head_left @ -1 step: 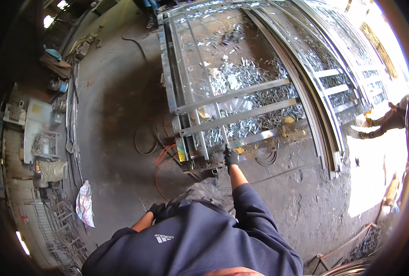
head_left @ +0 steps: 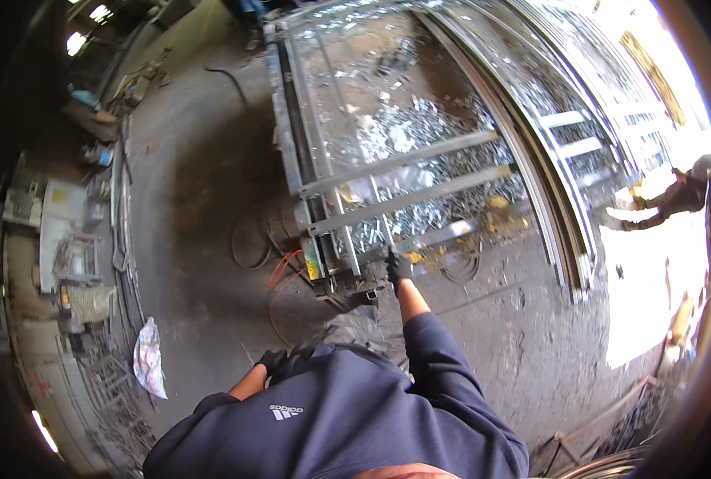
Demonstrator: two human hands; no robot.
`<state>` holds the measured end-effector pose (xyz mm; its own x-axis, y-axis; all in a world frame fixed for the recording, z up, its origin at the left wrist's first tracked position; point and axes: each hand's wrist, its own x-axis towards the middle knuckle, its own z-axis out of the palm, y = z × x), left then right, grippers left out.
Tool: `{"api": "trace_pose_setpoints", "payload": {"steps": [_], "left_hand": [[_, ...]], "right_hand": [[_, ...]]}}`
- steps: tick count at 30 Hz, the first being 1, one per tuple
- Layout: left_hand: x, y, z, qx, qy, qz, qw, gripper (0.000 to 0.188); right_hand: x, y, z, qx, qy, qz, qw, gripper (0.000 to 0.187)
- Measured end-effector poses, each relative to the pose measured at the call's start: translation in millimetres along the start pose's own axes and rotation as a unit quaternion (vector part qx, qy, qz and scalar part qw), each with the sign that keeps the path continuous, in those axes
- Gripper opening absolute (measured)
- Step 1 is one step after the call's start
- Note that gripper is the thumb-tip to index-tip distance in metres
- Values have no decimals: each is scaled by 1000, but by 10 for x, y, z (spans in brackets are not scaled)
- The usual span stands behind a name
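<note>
My right hand, in a black glove, reaches forward with its fingers closed round the near end of a thin metal bar. That bar runs away from me, passing two flat crossbars of a metal frame. Beside it on the left lies a similar bar, its near end free. My left hand, gloved in black too, rests low against my dark trousers at the left of my body. Its fingers are mostly hidden, so their grip does not show.
Long steel profiles lie across the frame on the right. Small metal offcuts cover the area under it. An orange hose and a dark cable curl by its near left corner. Another person is at the right edge.
The whole view has shifted very slightly. My two hands keep nearly the same places, the right one still on the bar's end.
</note>
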<state>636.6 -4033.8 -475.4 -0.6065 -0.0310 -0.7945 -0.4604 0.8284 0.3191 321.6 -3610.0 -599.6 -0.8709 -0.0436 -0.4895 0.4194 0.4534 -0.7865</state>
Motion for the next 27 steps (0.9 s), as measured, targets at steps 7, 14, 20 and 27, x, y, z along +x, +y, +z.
{"api": "trace_pose_setpoints", "payload": {"steps": [7,14,20,27], "left_hand": [[687,792,-601,-422,-13,-199,885,19],[644,991,-156,-427,-34,-161,889,20],[284,1213,426,-250,42,99,962,20],[214,1971,646,-557,36,-75,826,55]], "right_hand": [[-330,410,-1038,-42,200,-18,979,37],[-1262,595,-3861,-293,545,-70,783,48],[-1017,152,-4266,-316,313,131,886,50],[-1121,266,-3447,-175,149,-21,973,41]]}}
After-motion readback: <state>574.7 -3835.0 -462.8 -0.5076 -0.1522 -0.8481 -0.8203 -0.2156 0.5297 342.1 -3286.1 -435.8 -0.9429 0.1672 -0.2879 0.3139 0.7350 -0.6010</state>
